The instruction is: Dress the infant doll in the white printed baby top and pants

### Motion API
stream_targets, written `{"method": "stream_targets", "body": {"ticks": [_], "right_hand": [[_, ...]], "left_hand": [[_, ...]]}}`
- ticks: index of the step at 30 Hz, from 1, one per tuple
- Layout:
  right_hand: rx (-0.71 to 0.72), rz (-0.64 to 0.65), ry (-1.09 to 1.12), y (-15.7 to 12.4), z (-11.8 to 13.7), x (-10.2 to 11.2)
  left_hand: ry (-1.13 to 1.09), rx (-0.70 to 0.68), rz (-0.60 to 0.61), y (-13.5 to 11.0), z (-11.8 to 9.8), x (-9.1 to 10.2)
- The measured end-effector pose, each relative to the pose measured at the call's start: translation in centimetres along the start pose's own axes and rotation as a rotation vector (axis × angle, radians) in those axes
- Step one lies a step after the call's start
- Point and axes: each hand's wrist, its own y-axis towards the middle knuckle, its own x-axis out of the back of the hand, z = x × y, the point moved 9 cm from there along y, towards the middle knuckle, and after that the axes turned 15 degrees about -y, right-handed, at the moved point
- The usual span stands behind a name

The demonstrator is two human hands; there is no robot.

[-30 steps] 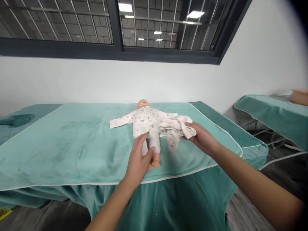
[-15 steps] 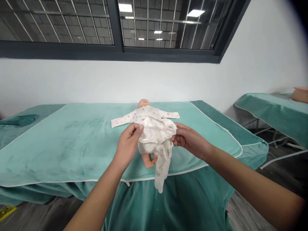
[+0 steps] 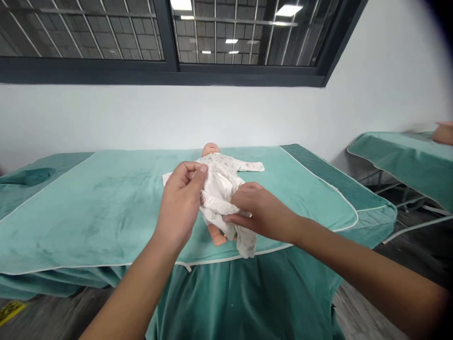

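A baby doll (image 3: pixel 211 149) lies on its back on the green-covered bed, its head toward the wall, dressed in a white patterned long-sleeved top (image 3: pixel 228 164). Above its lower body I hold white baby pants (image 3: pixel 216 202), bunched up, with one leg hanging down over the doll's legs. My left hand (image 3: pixel 182 196) pinches the left edge of the pants between thumb and fingers. On the other side, my right hand (image 3: pixel 260 208) has the fabric between its thumb and fingers, whose tips are partly hidden in the folds. One bare doll foot (image 3: pixel 217 236) shows below.
The bed's teal cover (image 3: pixel 106 203) has white piping and hangs over the front edge. A second covered table (image 3: pixel 406 156) with a skin-coloured object (image 3: pixel 443 133) stands at right. Behind are a white wall (image 3: pixel 141 118) and a barred window (image 3: pixel 226 40).
My right hand has moved left and inward over the pants, gathering them. My left hand has shifted slightly left and up. The hanging pant leg has risen and swung right.
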Motion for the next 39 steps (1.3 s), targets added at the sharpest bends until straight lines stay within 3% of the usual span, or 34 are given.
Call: {"method": "stream_targets", "body": {"ticks": [5, 7, 9, 12, 14, 16, 19, 21, 23, 26, 29, 32, 36, 37, 39], "right_hand": [[-0.003, -0.106, -0.029, 2.0, -2.0, 3.7], [-0.057, -0.123, 0.05, 2.9, -2.9, 4.8], [-0.145, -0.112, 0.216, 3.6, -3.8, 4.8], [-0.26, -0.096, 0.494, 4.1, -4.4, 3.5], [-0.309, -0.099, 0.603, 3.9, -4.5, 2.6], [-0.332, -0.073, 0.666, 3.5, -4.5, 1.7], [-0.32, 0.076, 0.743, 2.6, -4.0, 0.3], [-0.321, 0.131, 0.808, 2.2, -3.8, 0.1], [-0.363, 0.044, 0.895, 2.0, -4.2, 0.7], [-0.43, -0.154, 1.03, 2.2, -4.7, 1.4], [-0.491, -0.2, 1.165, 2.4, -4.5, 0.0], [-0.531, -0.045, 1.3, 1.9, -3.4, -3.2], [-0.32, 0.499, 1.259, -0.3, 0.9, -7.4], [-0.281, 0.56, 1.242, -0.9, 1.4, -8.0], [-0.316, 0.511, 1.284, -1.7, 1.1, -8.7]], "left_hand": [[0.122, -0.222, -0.138, 1.0, -3.7, 2.1], [0.277, -0.348, -0.101, 1.0, -5.2, 1.5], [0.43, -0.409, 0.045, 0.8, -5.5, -0.4], [0.505, -0.244, 0.355, 0.1, -3.0, -3.5], [0.484, -0.111, 0.435, -0.3, -1.2, -3.9], [0.396, -0.03, 0.391, -0.2, -0.3, -3.1], [0.103, 0.066, 0.224, 0.4, 0.1, -0.7], [-0.065, 0.169, 0.176, 0.5, 0.5, 0.3], [-0.128, 0.312, 0.26, 0.0, 1.2, -0.2], [-0.059, 0.477, 0.487, -1.6, 2.3, -2.1], [-0.048, 0.448, 0.475, -1.4, 2.6, -2.5], [-0.199, 0.371, 0.279, -0.3, 3.1, -1.2], [-0.252, 0.511, 0.232, -1.4, 6.5, -0.1], [-0.245, 0.574, 0.245, -2.1, 7.6, 0.2], [-0.231, 0.679, 0.288, -3.5, 9.4, 0.6]]}}
